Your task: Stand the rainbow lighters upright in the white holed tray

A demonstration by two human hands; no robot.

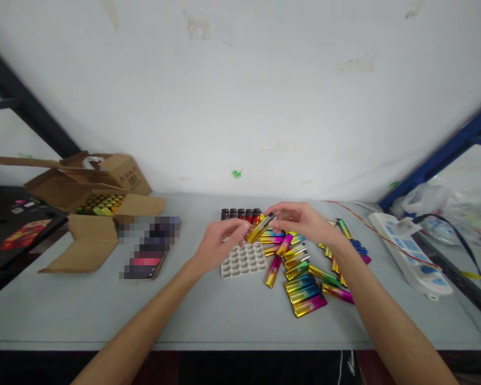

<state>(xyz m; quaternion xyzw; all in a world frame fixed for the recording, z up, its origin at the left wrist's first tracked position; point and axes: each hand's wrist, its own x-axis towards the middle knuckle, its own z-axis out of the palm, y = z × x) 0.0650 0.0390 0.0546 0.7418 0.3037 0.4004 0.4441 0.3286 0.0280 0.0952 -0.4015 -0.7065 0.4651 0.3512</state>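
A shiny gold and silver lighter (261, 229) is held slantwise above the table. My left hand (219, 241) grips its lower gold end between thumb and fingers. Around the silver upper end close the fingertips of my right hand (302, 219). Below my left hand lies a white tray (244, 263) with rows of small hollows. Behind it, dark-topped red lighters (249, 215) stand upright in rows, partly covered by my hands. Many loose metallic lighters (304, 289) in gold, pink, blue and green lie right of the tray and under my right forearm.
At the left, an open cardboard box (140, 206) holds several upright yellowish lighters (104, 203). A phone (152, 248), partly blurred, lies between box and tray. On the right are a white power strip (411, 256), a red-yellow wire (369, 224) and plastic bags (428, 206).
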